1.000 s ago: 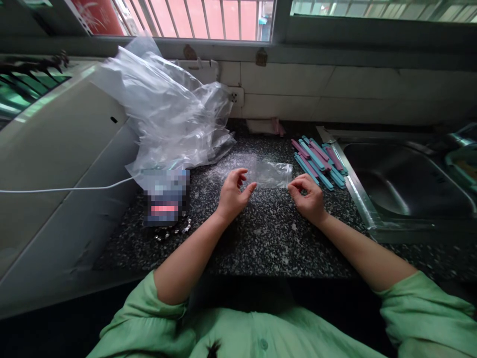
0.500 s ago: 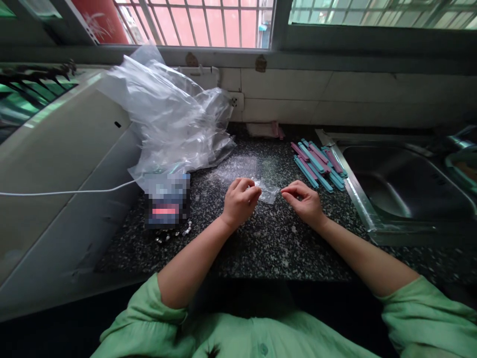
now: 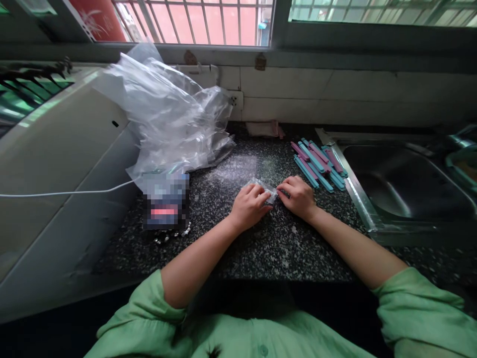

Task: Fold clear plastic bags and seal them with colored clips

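Note:
A small clear plastic bag (image 3: pixel 264 186) lies low over the speckled dark counter (image 3: pixel 257 258), between my two hands. My left hand (image 3: pixel 250 205) is closed on its near left part, fingers curled over the film. At the bag's right end, the thumb and fingertips of my right hand (image 3: pixel 297 198) pinch the edge. The fingers cover part of the bag, so its full outline is hidden. Just beyond my right hand is a pile of blue and pink bag-sealing clips (image 3: pixel 316 161).
Large crumpled clear plastic bags (image 3: pixel 175 119) are heaped at the back left. Before them are a pixelated object (image 3: pixel 166 204) and small shiny bits (image 3: pixel 173 234). A white cable (image 3: pixel 67 193) runs left. The steel sink (image 3: pixel 402 184) is right; a pinkish packet (image 3: pixel 263 129) lies by the wall.
The bag was flatter and stretched further right; now it is gathered nearer me. My left hand went from open to closed on it, and both hands have come closer together.

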Demonstrator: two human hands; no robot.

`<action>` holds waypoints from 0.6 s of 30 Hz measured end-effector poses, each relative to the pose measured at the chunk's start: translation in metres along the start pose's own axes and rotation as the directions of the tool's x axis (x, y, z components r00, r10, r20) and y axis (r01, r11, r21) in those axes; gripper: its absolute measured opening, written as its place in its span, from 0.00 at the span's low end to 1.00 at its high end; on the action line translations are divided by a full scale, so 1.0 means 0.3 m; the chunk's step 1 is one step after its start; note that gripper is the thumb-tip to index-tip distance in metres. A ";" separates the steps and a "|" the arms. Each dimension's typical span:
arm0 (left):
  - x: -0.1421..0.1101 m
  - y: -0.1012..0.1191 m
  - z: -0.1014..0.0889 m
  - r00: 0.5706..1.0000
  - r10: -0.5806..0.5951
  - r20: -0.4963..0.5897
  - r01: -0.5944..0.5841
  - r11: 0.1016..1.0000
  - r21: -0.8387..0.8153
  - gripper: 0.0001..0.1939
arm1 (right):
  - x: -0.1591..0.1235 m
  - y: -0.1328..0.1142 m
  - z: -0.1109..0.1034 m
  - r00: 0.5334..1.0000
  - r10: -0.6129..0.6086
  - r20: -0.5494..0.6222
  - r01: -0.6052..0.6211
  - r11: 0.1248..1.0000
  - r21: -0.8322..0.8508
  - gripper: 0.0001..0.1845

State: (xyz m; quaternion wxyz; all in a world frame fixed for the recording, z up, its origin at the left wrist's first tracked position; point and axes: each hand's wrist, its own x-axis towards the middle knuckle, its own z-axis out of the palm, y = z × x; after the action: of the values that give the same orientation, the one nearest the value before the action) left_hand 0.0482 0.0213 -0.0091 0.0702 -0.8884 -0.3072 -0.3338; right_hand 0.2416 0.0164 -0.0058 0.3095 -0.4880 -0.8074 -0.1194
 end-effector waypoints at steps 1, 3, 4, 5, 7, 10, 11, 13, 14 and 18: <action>0.001 0.003 -0.001 1.000 0.015 0.001 -0.015 1.000 0.019 0.14 | 0.000 -0.003 -0.003 1.000 0.001 -0.008 -0.001 1.000 0.014 0.06; 0.004 0.008 -0.007 0.999 0.044 -0.006 -0.044 0.998 0.039 0.13 | -0.002 -0.010 -0.014 1.000 0.003 -0.026 -0.001 0.999 0.053 0.07; 0.005 0.011 -0.012 0.998 0.057 -0.017 -0.056 0.998 0.039 0.11 | -0.005 -0.014 -0.022 1.000 0.001 -0.031 0.001 0.997 0.078 0.07; 0.006 0.014 -0.017 0.997 0.066 -0.030 -0.065 0.997 0.032 0.09 | -0.008 -0.019 -0.029 0.999 -0.003 -0.033 0.007 0.994 0.105 0.07; 0.008 0.019 -0.029 0.997 0.061 -0.045 -0.061 0.998 -0.001 0.09 | -0.013 -0.027 -0.043 0.999 -0.013 -0.035 0.019 0.987 0.162 0.07; 0.009 0.021 -0.046 0.999 0.019 -0.027 -0.021 0.997 -0.075 0.11 | -0.020 -0.034 -0.057 0.999 -0.022 -0.049 0.032 0.973 0.227 0.06; 0.009 0.020 -0.050 1.000 0.000 -0.028 -0.003 0.995 -0.096 0.12 | -0.021 -0.034 -0.060 0.998 -0.023 -0.055 0.036 0.970 0.242 0.05; 0.010 0.015 -0.058 0.997 -0.041 -0.061 0.032 0.990 -0.141 0.11 | -0.023 -0.033 -0.066 0.997 -0.038 -0.063 0.054 0.963 0.263 0.04; 0.011 0.012 -0.061 0.994 -0.065 -0.090 0.048 0.983 -0.177 0.11 | -0.023 -0.033 -0.068 0.996 -0.051 -0.067 0.068 0.961 0.267 0.05; 0.018 -0.003 -0.071 0.970 -0.179 -0.162 0.096 0.902 -0.420 0.08 | -0.026 -0.034 -0.072 0.991 -0.094 -0.101 0.115 0.964 0.239 0.06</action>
State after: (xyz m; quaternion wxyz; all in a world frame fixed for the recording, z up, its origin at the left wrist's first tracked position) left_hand 0.0390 0.0176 0.0107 -0.1114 -0.8219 -0.2843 -0.4809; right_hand 0.2437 -0.0048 0.0073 0.3960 -0.3971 -0.8260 -0.0566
